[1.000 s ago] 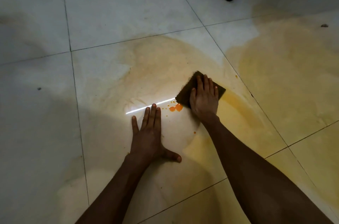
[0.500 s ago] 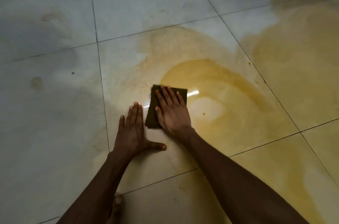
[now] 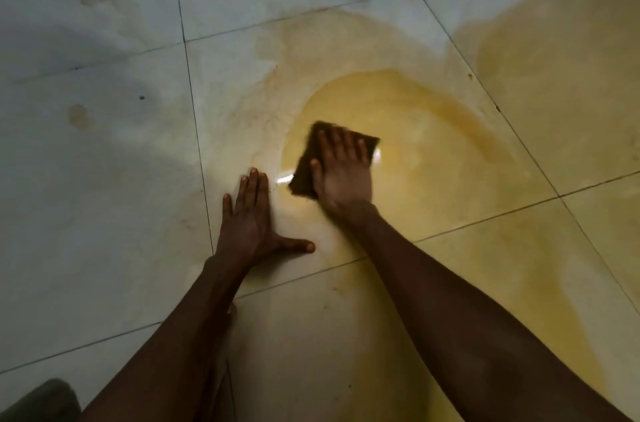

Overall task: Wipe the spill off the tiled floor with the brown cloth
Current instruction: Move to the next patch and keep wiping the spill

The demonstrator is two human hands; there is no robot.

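Note:
A yellow-orange spill (image 3: pixel 426 144) spreads over the pale tiled floor (image 3: pixel 104 179), with a wetter pool in the middle tile and fainter smears around it. The folded brown cloth (image 3: pixel 303 176) lies flat at the pool's left edge. My right hand (image 3: pixel 341 172) presses down on the cloth with fingers spread, blurred by motion. My left hand (image 3: pixel 249 217) lies flat on the floor just left of the cloth, fingers together and thumb out, holding nothing.
A second wide yellowish stain (image 3: pixel 554 51) covers the tiles at upper right. Small brown marks (image 3: pixel 78 115) dot the left tiles. A dark rounded object (image 3: pixel 41 401) sits at the bottom left corner. Grout lines cross the floor diagonally.
My right hand slid the cloth left over the orange drops, then back right into the pool. The orange drops are gone. The view shifted; the chair wheels have left the frame.

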